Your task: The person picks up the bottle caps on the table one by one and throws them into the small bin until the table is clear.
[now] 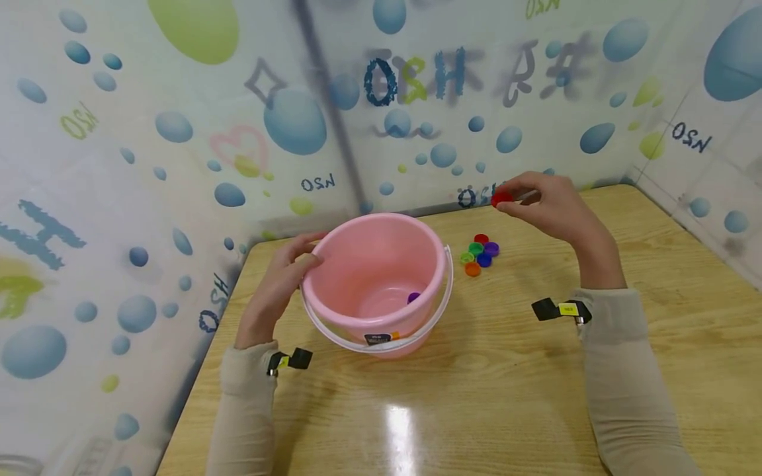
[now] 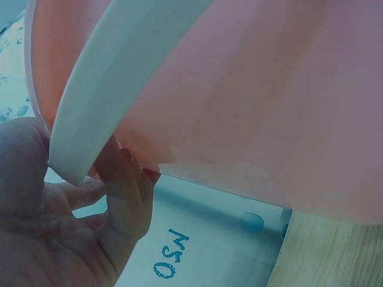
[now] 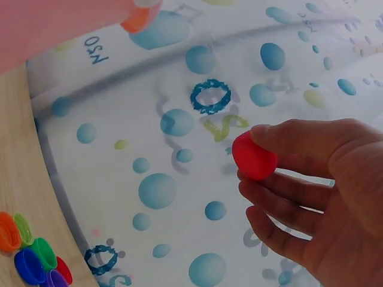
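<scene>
My left hand [image 1: 282, 281] grips the rim of a pink bucket [image 1: 375, 228] at its left side, thumb over the edge and fingers along the outside. The bucket's white handle [image 2: 102, 89] hangs down across its front. Inside the bucket, low on the right, lies a small purple cap [image 1: 413, 297], partly hidden by the front wall. To the right, my right hand [image 1: 550, 205] pinches a red plastic cap [image 3: 254, 156] between thumb and fingertips, raised above the table. Below and left of that hand, several coloured caps [image 1: 475, 249] lie bunched together on the table.
The wooden table [image 1: 506, 396] runs back to a patterned curtain [image 1: 381, 119] with blue drops and letters, which also closes off both sides. Among the bunched caps are an orange cap [image 3: 8, 232] and a blue cap [image 3: 30, 266].
</scene>
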Demonstrator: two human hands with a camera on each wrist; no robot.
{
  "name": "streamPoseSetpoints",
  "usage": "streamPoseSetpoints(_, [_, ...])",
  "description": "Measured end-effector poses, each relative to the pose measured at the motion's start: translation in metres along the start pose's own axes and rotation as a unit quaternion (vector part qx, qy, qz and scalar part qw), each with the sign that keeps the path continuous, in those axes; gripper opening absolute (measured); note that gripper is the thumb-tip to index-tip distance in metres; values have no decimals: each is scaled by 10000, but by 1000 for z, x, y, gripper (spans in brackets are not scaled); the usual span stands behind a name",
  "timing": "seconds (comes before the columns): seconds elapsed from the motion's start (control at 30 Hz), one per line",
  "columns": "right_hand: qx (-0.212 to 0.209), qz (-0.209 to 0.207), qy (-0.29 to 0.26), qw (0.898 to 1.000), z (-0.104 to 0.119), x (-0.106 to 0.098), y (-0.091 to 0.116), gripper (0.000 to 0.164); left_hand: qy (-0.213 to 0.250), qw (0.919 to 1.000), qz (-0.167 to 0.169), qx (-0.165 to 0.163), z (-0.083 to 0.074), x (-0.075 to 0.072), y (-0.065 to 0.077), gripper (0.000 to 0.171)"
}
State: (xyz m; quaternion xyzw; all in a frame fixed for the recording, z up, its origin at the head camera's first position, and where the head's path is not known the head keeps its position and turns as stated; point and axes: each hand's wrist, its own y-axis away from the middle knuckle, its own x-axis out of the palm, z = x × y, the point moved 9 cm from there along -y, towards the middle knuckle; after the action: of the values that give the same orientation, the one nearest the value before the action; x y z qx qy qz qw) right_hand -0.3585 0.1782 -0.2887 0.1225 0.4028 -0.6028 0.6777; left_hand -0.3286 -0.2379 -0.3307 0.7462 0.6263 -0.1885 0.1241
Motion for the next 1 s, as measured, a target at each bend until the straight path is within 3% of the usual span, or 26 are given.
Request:
streamPoseSetpoints(0.47, [-635,-438,160,9969,33,-9,7,32,5,10000,54,22,-3,1,3,44])
streamPoseSetpoints(1.0, [-1646,-622,-294,9840,79,-20,24,27,-42,10000,25,-16,-2,0,1,43])
